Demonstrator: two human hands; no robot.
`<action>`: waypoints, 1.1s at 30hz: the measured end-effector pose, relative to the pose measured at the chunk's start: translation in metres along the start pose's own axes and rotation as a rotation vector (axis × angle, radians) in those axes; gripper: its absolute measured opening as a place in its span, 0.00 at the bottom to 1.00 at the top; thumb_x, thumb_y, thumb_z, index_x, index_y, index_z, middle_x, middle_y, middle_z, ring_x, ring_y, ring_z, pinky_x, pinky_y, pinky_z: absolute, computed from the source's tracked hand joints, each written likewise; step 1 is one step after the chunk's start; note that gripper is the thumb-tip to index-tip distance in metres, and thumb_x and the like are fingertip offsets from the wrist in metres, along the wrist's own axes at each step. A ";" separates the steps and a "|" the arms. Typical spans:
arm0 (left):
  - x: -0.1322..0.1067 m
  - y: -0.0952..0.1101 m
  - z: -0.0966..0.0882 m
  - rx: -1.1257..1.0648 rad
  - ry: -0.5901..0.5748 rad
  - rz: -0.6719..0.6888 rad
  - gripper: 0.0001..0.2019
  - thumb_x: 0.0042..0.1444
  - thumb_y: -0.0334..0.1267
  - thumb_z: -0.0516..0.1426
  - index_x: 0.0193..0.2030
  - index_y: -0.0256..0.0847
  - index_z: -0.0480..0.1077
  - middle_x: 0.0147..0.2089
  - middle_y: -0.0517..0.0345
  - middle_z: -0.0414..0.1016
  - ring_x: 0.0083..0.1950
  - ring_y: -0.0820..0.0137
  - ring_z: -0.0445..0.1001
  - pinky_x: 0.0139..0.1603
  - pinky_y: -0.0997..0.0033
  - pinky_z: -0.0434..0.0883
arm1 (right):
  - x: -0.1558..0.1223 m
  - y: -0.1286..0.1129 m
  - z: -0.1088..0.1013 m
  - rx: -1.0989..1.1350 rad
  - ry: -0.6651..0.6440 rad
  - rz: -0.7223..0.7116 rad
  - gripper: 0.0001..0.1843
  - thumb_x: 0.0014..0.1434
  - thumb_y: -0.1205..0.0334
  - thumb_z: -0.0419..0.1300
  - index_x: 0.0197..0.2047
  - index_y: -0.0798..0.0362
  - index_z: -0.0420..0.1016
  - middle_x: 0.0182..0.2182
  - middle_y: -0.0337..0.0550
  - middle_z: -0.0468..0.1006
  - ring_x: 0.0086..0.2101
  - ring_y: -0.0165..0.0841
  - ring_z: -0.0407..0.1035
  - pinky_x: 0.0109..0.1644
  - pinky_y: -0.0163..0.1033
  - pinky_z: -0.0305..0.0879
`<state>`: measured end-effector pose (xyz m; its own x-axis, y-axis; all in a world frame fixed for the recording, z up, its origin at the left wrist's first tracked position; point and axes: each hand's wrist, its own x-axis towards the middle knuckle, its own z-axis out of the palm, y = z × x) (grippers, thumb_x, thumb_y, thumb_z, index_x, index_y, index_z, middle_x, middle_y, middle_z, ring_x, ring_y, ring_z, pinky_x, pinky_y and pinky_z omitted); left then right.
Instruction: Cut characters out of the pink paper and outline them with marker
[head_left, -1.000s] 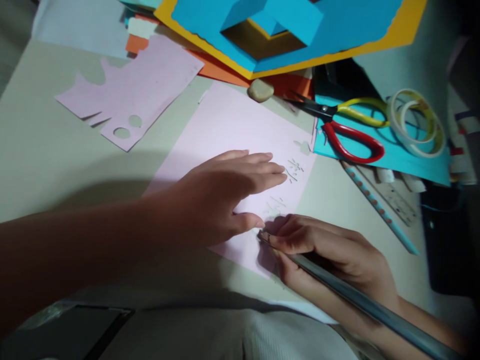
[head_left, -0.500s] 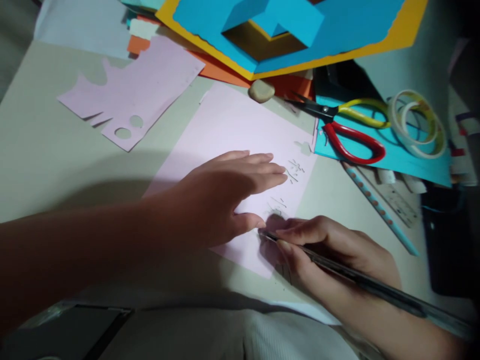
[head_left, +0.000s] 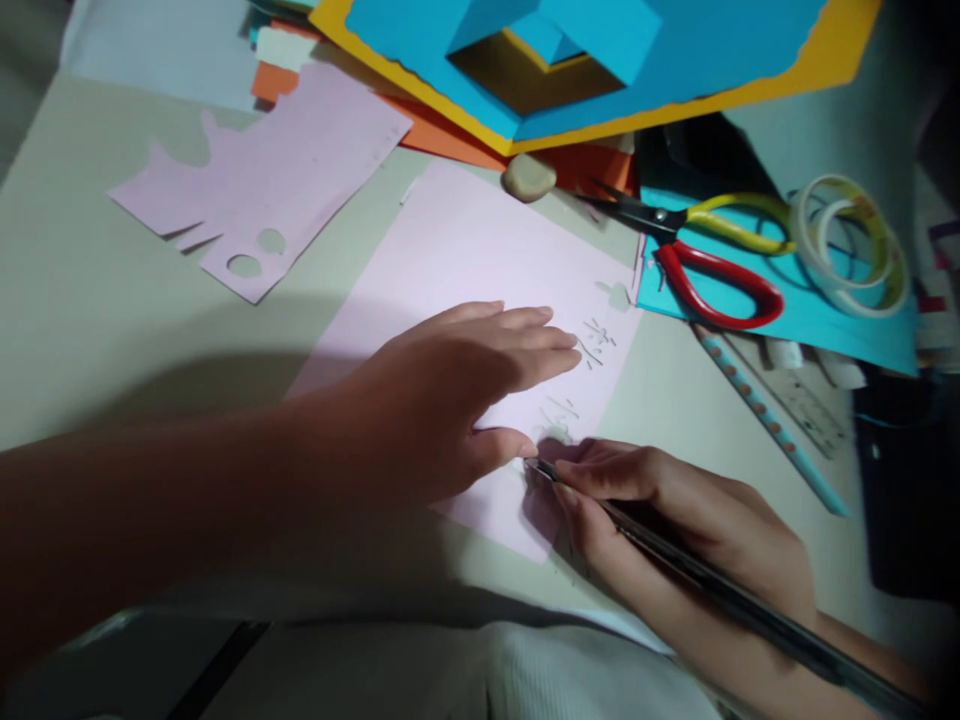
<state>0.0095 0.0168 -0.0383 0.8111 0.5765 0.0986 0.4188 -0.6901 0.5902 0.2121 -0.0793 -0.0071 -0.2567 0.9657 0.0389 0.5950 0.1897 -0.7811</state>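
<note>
My left hand [head_left: 450,390] lies flat on a pink sheet of paper [head_left: 465,250], fingers spread, thumb pointing at the tool's tip. A slim black craft knife [head_left: 697,570], pen-shaped with a pale metallic tip, is pinched in my right hand [head_left: 697,520]. Its tip meets the paper just beside my left thumb. Two characters with thin dark strokes run along the sheet's right side, the upper one [head_left: 598,342] near my left fingertips. Above them is a small grey-green leaf shape [head_left: 616,295]. Shadow falls around the tip, so fine marks there are hard to make out.
Scissors [head_left: 667,225] with yellow and red handles and tape rolls [head_left: 847,245] lie on blue paper at the right. Below are a light-blue dotted pencil [head_left: 772,425] and a ruler [head_left: 806,405]. A stone-like lump [head_left: 529,177], cut pink paper [head_left: 270,180] and a blue-yellow pop-up card [head_left: 517,125] lie further back.
The view has shifted slightly, moving objects on the right a little further right. Both hands keep nearly the same positions on the paper, and the tool's handle sits slightly lower.
</note>
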 end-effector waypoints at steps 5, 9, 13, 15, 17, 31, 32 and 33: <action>0.002 0.002 0.000 -0.018 -0.011 -0.015 0.29 0.59 0.39 0.61 0.66 0.42 0.62 0.70 0.56 0.64 0.74 0.65 0.56 0.76 0.55 0.53 | 0.003 0.000 0.001 0.003 0.008 -0.023 0.12 0.54 0.76 0.63 0.38 0.50 0.74 0.32 0.42 0.83 0.32 0.33 0.80 0.32 0.32 0.74; 0.003 0.001 0.000 -0.009 -0.002 -0.029 0.29 0.58 0.39 0.62 0.66 0.43 0.62 0.70 0.57 0.64 0.74 0.64 0.56 0.75 0.53 0.53 | 0.003 -0.003 0.001 -0.018 -0.010 -0.012 0.11 0.55 0.76 0.62 0.37 0.49 0.73 0.32 0.41 0.83 0.33 0.33 0.80 0.34 0.32 0.75; 0.003 0.001 0.000 -0.009 -0.005 -0.029 0.29 0.59 0.39 0.61 0.66 0.42 0.62 0.70 0.56 0.64 0.74 0.64 0.56 0.75 0.54 0.53 | 0.004 -0.002 0.002 -0.023 -0.003 -0.038 0.11 0.56 0.75 0.62 0.38 0.49 0.72 0.33 0.41 0.83 0.33 0.32 0.80 0.34 0.31 0.75; 0.002 0.001 0.000 -0.008 -0.003 -0.033 0.29 0.58 0.39 0.61 0.66 0.42 0.63 0.70 0.56 0.64 0.74 0.64 0.57 0.75 0.54 0.53 | 0.004 0.000 0.003 -0.033 -0.009 -0.046 0.11 0.56 0.76 0.63 0.38 0.50 0.73 0.34 0.42 0.84 0.33 0.31 0.80 0.35 0.30 0.75; 0.002 0.001 0.000 -0.007 0.002 -0.030 0.29 0.58 0.39 0.62 0.66 0.41 0.63 0.70 0.55 0.64 0.74 0.63 0.57 0.75 0.54 0.54 | 0.005 0.001 0.004 -0.035 -0.016 -0.044 0.11 0.55 0.76 0.63 0.38 0.50 0.73 0.34 0.42 0.84 0.33 0.31 0.80 0.36 0.29 0.75; 0.001 0.000 0.000 -0.011 0.011 -0.029 0.29 0.58 0.39 0.62 0.66 0.42 0.62 0.70 0.56 0.64 0.74 0.64 0.56 0.76 0.55 0.53 | 0.004 -0.002 0.000 -0.028 -0.012 -0.053 0.10 0.56 0.75 0.62 0.37 0.50 0.73 0.33 0.43 0.84 0.32 0.32 0.80 0.34 0.31 0.74; 0.001 0.000 0.000 -0.009 0.011 -0.029 0.29 0.58 0.39 0.62 0.66 0.42 0.63 0.70 0.56 0.64 0.74 0.64 0.57 0.76 0.55 0.53 | 0.004 -0.002 -0.001 -0.020 -0.017 -0.038 0.09 0.56 0.75 0.63 0.37 0.51 0.74 0.34 0.43 0.84 0.33 0.32 0.80 0.35 0.31 0.75; 0.001 0.000 0.000 -0.007 0.012 -0.028 0.29 0.58 0.39 0.62 0.66 0.41 0.63 0.70 0.56 0.64 0.74 0.64 0.57 0.76 0.55 0.53 | 0.003 -0.002 -0.001 -0.016 -0.019 -0.019 0.09 0.56 0.75 0.63 0.37 0.51 0.74 0.34 0.43 0.84 0.33 0.32 0.80 0.36 0.31 0.75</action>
<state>0.0107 0.0177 -0.0385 0.7941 0.6008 0.0920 0.4382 -0.6708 0.5983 0.2107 -0.0763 -0.0054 -0.2824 0.9584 0.0417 0.6023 0.2110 -0.7699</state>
